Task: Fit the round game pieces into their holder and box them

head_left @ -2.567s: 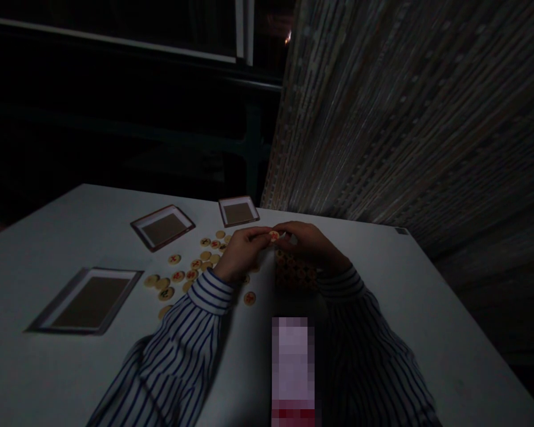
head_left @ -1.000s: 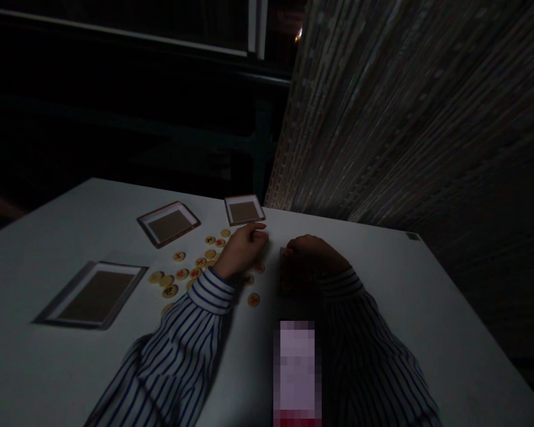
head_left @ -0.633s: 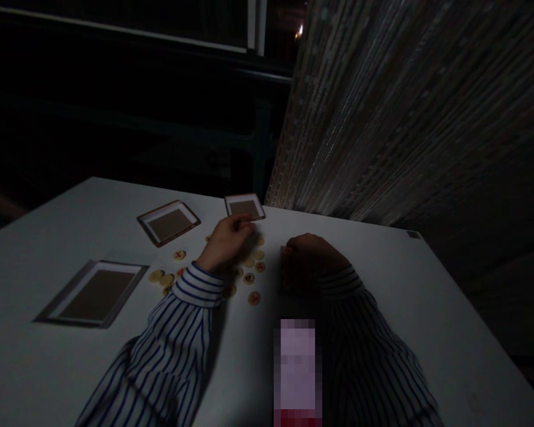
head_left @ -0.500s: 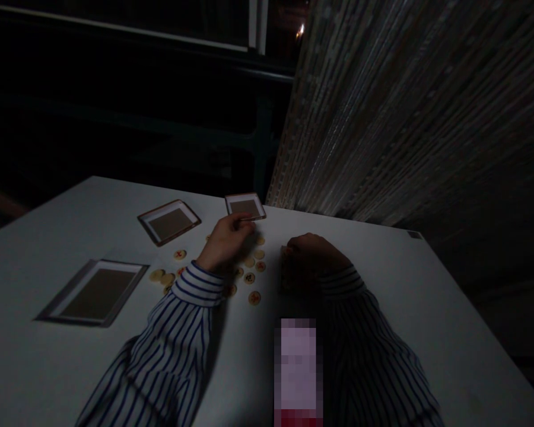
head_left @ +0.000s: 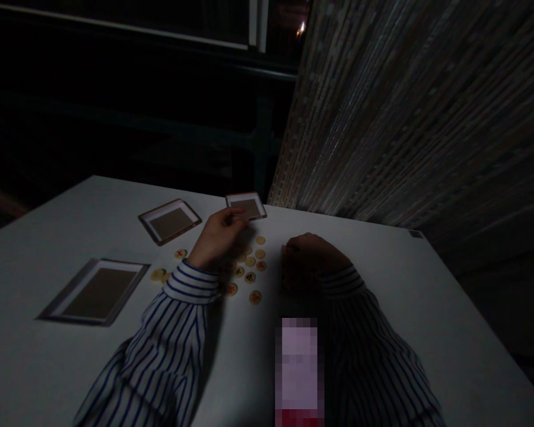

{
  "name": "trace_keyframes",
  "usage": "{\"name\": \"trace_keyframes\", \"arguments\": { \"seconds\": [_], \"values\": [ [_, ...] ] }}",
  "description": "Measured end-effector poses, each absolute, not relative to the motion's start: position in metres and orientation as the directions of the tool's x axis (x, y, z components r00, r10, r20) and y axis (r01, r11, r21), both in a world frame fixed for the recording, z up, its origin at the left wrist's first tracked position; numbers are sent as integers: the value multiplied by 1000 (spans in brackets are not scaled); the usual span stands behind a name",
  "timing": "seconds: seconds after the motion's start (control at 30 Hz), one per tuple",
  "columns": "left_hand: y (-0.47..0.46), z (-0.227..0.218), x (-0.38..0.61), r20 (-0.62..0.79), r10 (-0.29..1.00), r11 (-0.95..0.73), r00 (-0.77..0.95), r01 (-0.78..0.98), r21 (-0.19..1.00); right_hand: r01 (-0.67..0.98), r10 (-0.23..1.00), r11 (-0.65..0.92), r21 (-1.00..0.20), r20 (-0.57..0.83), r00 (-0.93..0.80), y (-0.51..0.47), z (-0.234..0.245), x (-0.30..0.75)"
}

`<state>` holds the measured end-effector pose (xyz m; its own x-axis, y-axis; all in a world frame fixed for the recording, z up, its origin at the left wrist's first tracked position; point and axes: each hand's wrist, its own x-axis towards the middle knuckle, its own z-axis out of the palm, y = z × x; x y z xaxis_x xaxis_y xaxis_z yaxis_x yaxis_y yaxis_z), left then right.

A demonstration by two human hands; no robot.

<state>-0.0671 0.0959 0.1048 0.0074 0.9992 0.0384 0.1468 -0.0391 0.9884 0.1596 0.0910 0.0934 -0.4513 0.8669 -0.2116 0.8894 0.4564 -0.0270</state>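
Round xiangqi pieces (head_left: 250,277) with red or black characters lie loosely scattered on the white table (head_left: 427,332), some showing plain faces. Over their left part reaches my left hand (head_left: 218,237), fingers curled and the thumb near the index finger; anything between them is hidden. My right hand (head_left: 319,253) is closed in deep shadow, at the upper edge of a dark box (head_left: 289,273). Its fingers seem to grip that edge, and the box's contents are too dark to make out. Both arms wear striped sleeves.
A framed tray-like case (head_left: 171,222) and a smaller one (head_left: 251,207) lie toward the table's back edge. Another larger case (head_left: 100,292) is at the left. A string curtain (head_left: 360,118) hangs behind the right side. A blurred-out pale object (head_left: 299,367) is near the front.
My left hand has shifted slightly left and up, uncovering more pieces beneath its wrist and covering others at the left. My right hand stays at the dark box.
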Motion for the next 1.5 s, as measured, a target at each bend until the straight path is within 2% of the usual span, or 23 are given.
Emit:
{"name": "trace_keyframes", "arguments": {
  "seconds": [0.27, 0.5, 0.83, 1.0, 1.17, 1.4, 1.5],
  "values": [
    [98, 107, -80, 82, 996, -77, -23, 162, 984, 875, 855, 482, -45, -195, -481, 93, 89, 162],
    [96, 116, -84, 51, 998, -44, -46, 138, 989, 870, 849, 489, -61, -197, -491, 93, 89, 162],
    [97, 116, -91, 79, 996, -71, -50, 141, 987, 867, 846, 497, -32, -206, -492, 94, 87, 163],
    [94, 125, -101, 103, 985, -89, -135, 103, 991, 880, 855, 475, -24, -224, -467, 94, 94, 165],
    [88, 136, -118, 128, 971, -116, -202, 67, 991, 879, 865, 478, -1, -176, -470, 92, 100, 166],
    [74, 152, -138, 243, 920, -210, -307, 135, 968, 872, 866, 488, 41, -150, -478, 91, 102, 158],
    [68, 158, -142, 279, 901, -248, -332, 134, 959, 860, 857, 509, 23, -105, -504, 86, 105, 153]
  ]
}}
